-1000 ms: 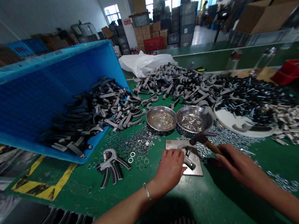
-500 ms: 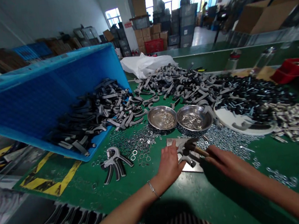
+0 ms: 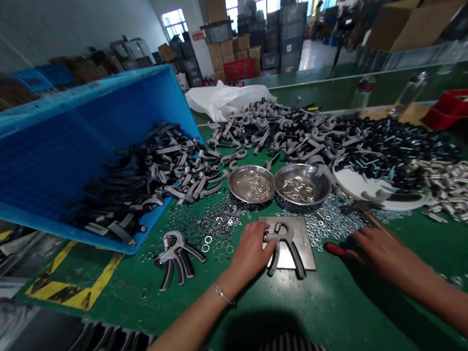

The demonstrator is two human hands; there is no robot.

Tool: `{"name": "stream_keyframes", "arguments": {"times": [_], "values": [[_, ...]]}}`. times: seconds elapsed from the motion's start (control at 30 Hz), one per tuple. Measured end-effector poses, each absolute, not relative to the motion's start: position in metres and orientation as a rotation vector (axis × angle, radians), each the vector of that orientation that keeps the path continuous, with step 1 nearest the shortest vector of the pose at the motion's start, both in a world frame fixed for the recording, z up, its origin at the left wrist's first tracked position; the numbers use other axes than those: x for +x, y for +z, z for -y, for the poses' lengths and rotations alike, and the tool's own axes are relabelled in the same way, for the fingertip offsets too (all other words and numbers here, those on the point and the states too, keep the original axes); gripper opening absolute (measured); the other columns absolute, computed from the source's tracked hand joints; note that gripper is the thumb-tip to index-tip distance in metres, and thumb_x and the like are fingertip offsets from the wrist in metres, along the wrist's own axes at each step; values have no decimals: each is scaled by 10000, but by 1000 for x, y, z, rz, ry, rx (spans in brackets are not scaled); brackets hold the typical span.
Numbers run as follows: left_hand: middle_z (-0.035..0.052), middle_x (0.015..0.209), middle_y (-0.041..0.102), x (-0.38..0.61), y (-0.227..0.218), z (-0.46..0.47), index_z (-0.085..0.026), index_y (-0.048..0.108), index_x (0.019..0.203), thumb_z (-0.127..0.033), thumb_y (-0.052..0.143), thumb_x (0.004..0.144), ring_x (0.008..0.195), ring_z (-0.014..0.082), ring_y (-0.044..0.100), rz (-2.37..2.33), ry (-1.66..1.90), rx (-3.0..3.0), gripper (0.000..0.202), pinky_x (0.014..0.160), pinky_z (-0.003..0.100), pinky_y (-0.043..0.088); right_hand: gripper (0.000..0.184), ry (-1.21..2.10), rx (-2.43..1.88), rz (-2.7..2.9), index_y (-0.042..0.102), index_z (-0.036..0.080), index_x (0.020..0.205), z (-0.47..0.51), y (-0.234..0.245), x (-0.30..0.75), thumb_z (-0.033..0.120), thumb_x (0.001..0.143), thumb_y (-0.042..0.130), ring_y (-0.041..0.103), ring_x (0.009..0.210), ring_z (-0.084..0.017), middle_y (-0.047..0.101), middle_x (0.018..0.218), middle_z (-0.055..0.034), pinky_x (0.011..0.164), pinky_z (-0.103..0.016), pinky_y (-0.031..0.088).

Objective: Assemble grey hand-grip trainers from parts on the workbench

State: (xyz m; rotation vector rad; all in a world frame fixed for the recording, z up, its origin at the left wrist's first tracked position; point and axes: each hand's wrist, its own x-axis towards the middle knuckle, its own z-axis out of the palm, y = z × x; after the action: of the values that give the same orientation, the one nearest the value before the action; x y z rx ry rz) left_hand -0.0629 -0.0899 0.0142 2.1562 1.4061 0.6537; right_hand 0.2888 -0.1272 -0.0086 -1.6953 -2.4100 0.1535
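My left hand (image 3: 253, 246) curls round the left side of a grey-and-black spring hand grip (image 3: 293, 247), pressing it on a square metal plate (image 3: 303, 229). The grip's legs point toward me and its coil spring shows at the top. Beside the plate, my right hand (image 3: 380, 254) has its fingers closed at the near end of a small red-handled tool (image 3: 336, 249); its working end is hidden. A hammer (image 3: 369, 214) lies just beyond the right hand, its head on loose nuts and its wooden handle running behind the knuckles. Another hand grip (image 3: 179, 255) lies to the left.
Two steel bowls (image 3: 253, 196) of small metal parts stand behind the plate. A tipped blue crate (image 3: 84, 119) spills grey handles at left. Loose nuts (image 3: 327, 221), black-headed screws (image 3: 399, 145), metal sleeves (image 3: 467, 188) and a red bin (image 3: 458, 107) are at right.
The hammer has gone from over the hand grip to the right and now lies out of my grasp. My right hand has moved right, and the hand grip is exposed on the plate.
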Motion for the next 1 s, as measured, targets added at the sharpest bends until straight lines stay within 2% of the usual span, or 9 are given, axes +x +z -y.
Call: {"name": "stream_keyframes", "arguments": {"times": [0.07,0.13,0.27,0.37,0.43,0.5,0.67,0.9,1.0], "values": [[130,1225,593,-59,9,97,-166,549,1204,-344,660,863,1180,300,508,-1376,585,2213,400,1051,479,407,202,235,-1695,2501,610,218,859,136,-17,274,359,934,486,628,724,-266,647,832,-106,674,-399,482],[131,1243,578,-55,3,101,-172,530,1238,-333,690,835,1190,310,493,-1385,543,2238,462,1055,489,393,208,305,-1710,2476,588,222,891,138,-15,269,336,954,427,634,684,-245,654,819,-91,626,-364,469],[121,1221,572,-54,-5,101,-174,535,1222,-282,690,822,1187,299,482,-1381,545,2228,442,1057,470,385,287,374,-1739,2189,557,226,917,122,20,258,511,902,526,647,675,-253,681,834,-95,593,-362,472],[111,1205,571,-57,-7,98,-179,543,1183,-291,698,815,1175,294,482,-1370,579,2189,414,1034,452,401,337,715,-1618,1772,558,236,905,108,42,218,573,901,552,682,718,-255,707,803,-78,641,-374,534],[105,1214,567,-58,-6,97,-191,537,1185,-301,691,825,1179,294,479,-1365,583,2173,407,1026,452,402,339,960,-1487,1468,527,247,953,101,39,181,585,932,514,700,685,-241,723,789,-58,633,-375,563],[99,1214,568,-59,-5,96,-200,533,1186,-310,690,830,1176,296,484,-1363,572,2163,404,1025,454,398,344,1058,-1422,1295,477,263,991,96,25,150,599,931,516,703,636,-242,736,803,-55,594,-381,569],[103,1195,579,-59,-9,91,-185,540,1169,-348,729,810,1155,299,485,-1363,554,2122,437,1025,448,391,340,1048,-1477,1257,412,286,973,84,-8,123,614,936,490,687,586,-255,739,816,-70,540,-401,552],[102,1201,576,-58,-14,90,-167,533,1179,-360,728,814,1149,291,480,-1362,550,2114,457,1012,435,380,301,1096,-1447,1257,411,290,958,85,-5,125,578,947,497,683,593,-248,747,853,-78,528,-381,537],[91,1210,572,-58,-13,91,-198,525,1184,-371,718,823,1161,288,482,-1365,555,2106,445,1009,427,379,314,1027,-1530,1325,423,283,981,88,-8,124,592,952,467,688,609,-262,740,786,-67,581,-387,539]]}}
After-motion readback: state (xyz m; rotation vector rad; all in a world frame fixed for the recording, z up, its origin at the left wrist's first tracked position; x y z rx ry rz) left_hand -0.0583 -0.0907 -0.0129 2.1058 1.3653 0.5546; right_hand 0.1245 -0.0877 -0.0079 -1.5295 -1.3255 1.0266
